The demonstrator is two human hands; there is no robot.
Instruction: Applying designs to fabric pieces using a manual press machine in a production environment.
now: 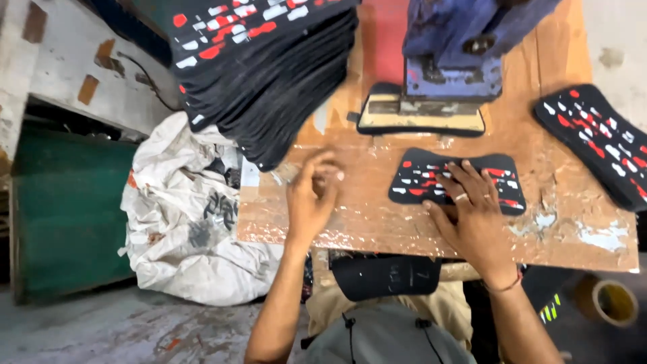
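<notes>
Nearest the camera: a grey garment and a dark flat piece lying on the lap, just under the table edge.

Hands: the two are held apart. The right hand is laid flat, fingers spread, on the near edge of a black pad with red and white marks; nothing is gripped. The left hand is blurred, fingers loosely curled over the bare table, near the foot of the stack; whether anything is held in it cannot be told.

Pad: it lies flat at the table's middle, just in front of the press, apart from it.

Handling, as judged: the pad would best be kept flat under the palm and slid rather than lifted, with its edges kept square to the press plate and fingers kept out from beneath the head.

Other items: a blue press at the far edge, with a pale, dark-edged plate beneath it. A leaning stack of like pads is seen at far left, overhanging the table corner. One more pad lies at far right, well apart. A white sack sits on the floor at left beside a green bin. A tape roll lies at lower right.

Obstructions: the tilted stack crowds the left hand; flaking patches roughen the table surface.
</notes>
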